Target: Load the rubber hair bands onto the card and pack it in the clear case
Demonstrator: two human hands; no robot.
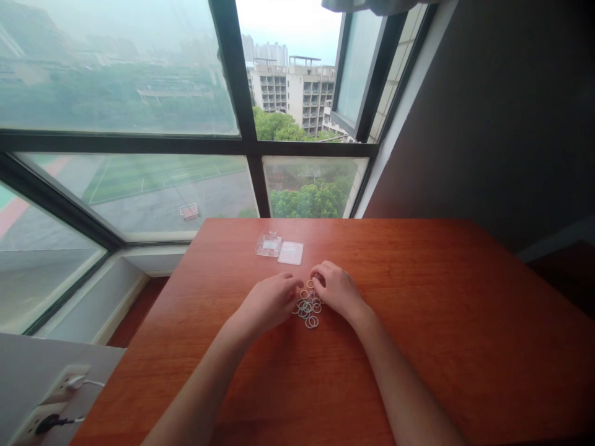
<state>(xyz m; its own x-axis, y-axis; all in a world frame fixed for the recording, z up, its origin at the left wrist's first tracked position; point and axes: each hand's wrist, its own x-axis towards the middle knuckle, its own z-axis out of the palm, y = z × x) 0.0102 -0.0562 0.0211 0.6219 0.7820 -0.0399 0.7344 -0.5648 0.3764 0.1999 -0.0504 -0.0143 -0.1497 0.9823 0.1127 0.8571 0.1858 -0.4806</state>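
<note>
A pile of several small pale rings lies on the reddish wooden table. My left hand rests palm down at the pile's left side, fingertips touching the rings. My right hand sits at the pile's right and far side, fingers curled over the topmost rings. Whether either hand pinches a ring is hidden by the fingers. Just beyond the hands stand a small clear plastic box and its flat clear lid, side by side.
A large window with dark frames runs along the table's far and left side. A dark wall rises at the right. Wall sockets with plugged cables sit at the lower left.
</note>
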